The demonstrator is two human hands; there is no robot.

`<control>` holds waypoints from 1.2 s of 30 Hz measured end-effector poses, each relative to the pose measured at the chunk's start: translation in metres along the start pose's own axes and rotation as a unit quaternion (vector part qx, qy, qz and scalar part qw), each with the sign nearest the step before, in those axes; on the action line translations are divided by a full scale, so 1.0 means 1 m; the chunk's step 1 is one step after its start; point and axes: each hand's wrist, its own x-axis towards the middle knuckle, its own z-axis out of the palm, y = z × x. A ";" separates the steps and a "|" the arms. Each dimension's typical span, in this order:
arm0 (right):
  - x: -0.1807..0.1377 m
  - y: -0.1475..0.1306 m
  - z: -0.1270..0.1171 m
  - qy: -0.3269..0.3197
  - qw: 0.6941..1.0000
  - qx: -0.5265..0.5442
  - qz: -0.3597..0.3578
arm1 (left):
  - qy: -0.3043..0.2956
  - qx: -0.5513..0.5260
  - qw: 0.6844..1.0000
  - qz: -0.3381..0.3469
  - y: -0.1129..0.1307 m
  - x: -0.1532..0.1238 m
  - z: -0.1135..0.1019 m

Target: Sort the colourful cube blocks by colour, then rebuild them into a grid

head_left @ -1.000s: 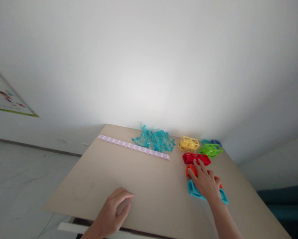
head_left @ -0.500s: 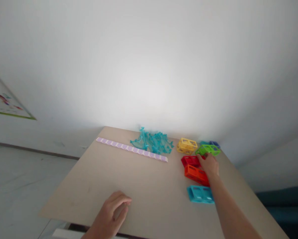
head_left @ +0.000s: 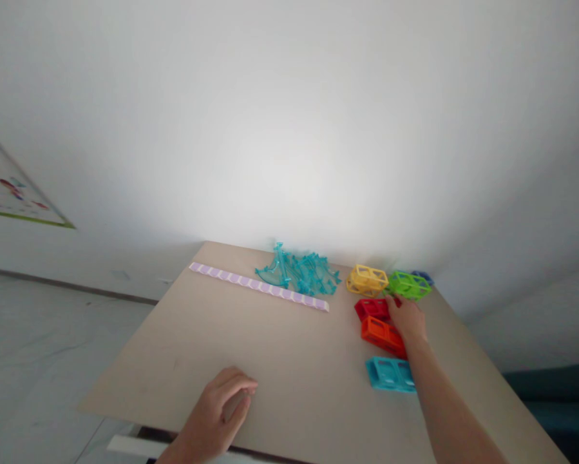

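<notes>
Fingers of my right hand [head_left: 408,320] lie on the red block [head_left: 372,308], maybe gripping it, between the green block [head_left: 409,284] and orange block [head_left: 383,335]; my left hand [head_left: 219,412] rests loosely curled on the table [head_left: 279,348]

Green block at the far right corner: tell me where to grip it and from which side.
Pinch the green block across its two long outer bars, coming from the near side where the right hand already is. It is an open frame, so the fingers can hook through; the yellow block crowds its left.
</notes>
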 end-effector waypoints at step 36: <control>-0.092 -0.037 -0.029 -0.044 0.991 -0.097 -0.083 | 0.005 0.010 1.000 -0.006 0.000 0.002 0.000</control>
